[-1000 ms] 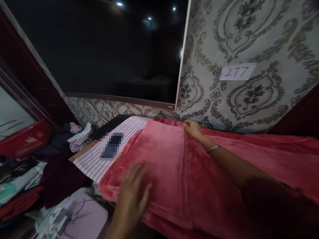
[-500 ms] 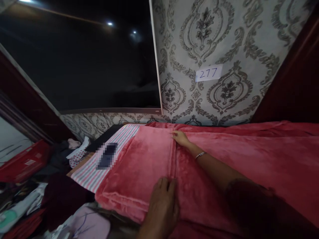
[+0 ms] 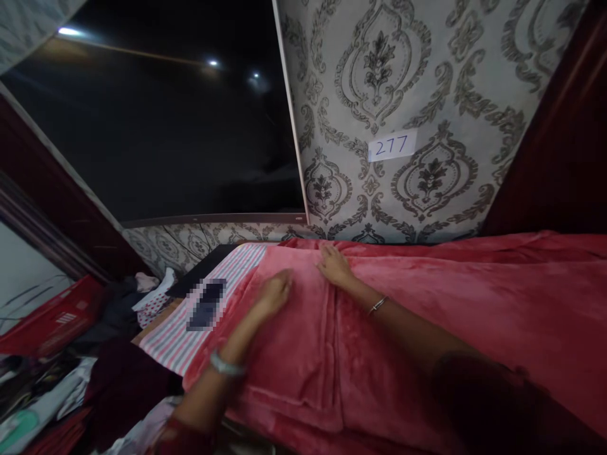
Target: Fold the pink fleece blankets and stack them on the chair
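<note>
Left hand (image 3: 274,294) neared patterned wall (image 3: 379,120).

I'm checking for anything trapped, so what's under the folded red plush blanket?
On the picture's left, a pink, grey and white striped cloth appears to run under the folded red plush blanket. How far it reaches, and whatever lies beneath the middle, are covered.

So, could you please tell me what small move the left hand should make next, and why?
I would probably draw the left hand toward the near edge of the red blanket, smoothing it: creases show along the folded part there, while the right hand is at its far edge.
</note>
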`<state>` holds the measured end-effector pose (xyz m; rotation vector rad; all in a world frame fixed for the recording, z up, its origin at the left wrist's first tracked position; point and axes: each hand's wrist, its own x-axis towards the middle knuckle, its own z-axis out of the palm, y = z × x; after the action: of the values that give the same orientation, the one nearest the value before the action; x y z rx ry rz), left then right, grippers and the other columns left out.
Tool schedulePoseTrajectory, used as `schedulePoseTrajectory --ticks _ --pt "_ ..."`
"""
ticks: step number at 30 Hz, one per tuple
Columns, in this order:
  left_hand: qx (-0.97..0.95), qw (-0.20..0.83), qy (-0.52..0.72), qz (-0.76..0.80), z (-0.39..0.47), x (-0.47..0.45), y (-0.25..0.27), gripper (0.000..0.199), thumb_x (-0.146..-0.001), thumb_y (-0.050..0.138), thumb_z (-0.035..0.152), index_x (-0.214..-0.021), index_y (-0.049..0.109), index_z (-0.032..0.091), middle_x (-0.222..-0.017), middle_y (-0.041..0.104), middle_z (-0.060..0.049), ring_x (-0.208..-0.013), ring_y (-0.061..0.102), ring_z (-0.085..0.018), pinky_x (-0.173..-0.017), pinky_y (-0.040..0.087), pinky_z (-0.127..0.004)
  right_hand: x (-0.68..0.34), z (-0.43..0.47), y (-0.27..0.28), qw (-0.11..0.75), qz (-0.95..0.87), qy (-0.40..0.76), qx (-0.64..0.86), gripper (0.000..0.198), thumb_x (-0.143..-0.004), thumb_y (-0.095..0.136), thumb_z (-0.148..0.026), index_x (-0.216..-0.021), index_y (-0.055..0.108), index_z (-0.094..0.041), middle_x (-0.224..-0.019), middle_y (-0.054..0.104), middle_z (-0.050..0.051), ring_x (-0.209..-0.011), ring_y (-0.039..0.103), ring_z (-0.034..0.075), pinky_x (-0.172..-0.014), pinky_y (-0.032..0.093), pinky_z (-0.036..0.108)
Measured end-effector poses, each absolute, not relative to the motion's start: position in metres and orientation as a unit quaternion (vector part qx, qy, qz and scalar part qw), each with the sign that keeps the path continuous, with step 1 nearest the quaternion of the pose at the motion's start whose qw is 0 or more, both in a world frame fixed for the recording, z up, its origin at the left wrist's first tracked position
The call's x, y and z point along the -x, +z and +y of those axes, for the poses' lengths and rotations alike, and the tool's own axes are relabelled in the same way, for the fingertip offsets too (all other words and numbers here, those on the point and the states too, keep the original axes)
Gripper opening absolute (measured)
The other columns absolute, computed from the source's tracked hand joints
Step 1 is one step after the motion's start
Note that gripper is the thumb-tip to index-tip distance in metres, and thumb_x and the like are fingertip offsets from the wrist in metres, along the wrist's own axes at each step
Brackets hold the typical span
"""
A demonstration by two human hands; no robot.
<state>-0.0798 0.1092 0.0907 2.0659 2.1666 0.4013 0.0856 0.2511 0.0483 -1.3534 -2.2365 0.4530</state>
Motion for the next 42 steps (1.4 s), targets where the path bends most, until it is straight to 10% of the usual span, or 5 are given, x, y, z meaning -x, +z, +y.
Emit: schedulePoseTrajectory --ticks 4,13,25,42 --pt "-0.636 0.029 0.094 0.765 0.180 0.108 0.095 0.060 -0.099 0.038 0.032 -0.155 0.037 0.009 -0.164 0.030 -0.016 -0.154 0.024 -0.026 -0.125 0.020 -0.046 -0.066 0.250 0.050 0.161 -0.848 0.134 0.487 0.073 -0.099 0.041 -0.049 -0.161 0.025 -0.013 -0.169 0.015 0.013 -0.156 0.008 0.028 -0.123 0.011 0.056" --pt "-0.597 0.002 0.050 0.800 0.206 0.131 0.035 0.067 -0.101 0.029 0.050 -0.160 0.026 0.019 -0.170 0.015 -0.010 -0.157 0.012 -0.030 -0.121 0.017 -0.064 -0.070 0.261 0.007 0.129 -0.848 0.114 0.501 0.084 -0.095 0.040 -0.065 -0.156 0.034 -0.007 -0.165 0.026 0.020 -0.153 0.018 0.034 -0.120 0.016 0.056" --pt "-0.606 -0.023 0.018 0.795 0.212 0.133 0.044 0.067 -0.102 0.024 0.048 -0.161 0.023 0.016 -0.169 0.017 -0.012 -0.156 0.015 -0.030 -0.119 0.027 -0.062 -0.107 0.252 0.029 0.122 -0.861 0.133 0.475 0.072 -0.100 0.039 -0.056 -0.158 0.034 -0.013 -0.166 0.025 0.017 -0.154 0.017 0.030 -0.122 0.012 0.057" --pt "-0.639 -0.044 0.049 0.766 0.227 0.104 0.067 0.071 -0.098 0.026 0.051 -0.153 0.039 0.009 -0.162 0.033 -0.023 -0.151 0.027 -0.039 -0.113 0.028 -0.071 -0.422 0.201 0.007 0.124 -0.671 0.037 0.730 0.058 -0.103 0.038 -0.048 -0.156 0.040 -0.024 -0.164 0.031 0.014 -0.152 0.026 0.033 -0.119 0.018 0.060"
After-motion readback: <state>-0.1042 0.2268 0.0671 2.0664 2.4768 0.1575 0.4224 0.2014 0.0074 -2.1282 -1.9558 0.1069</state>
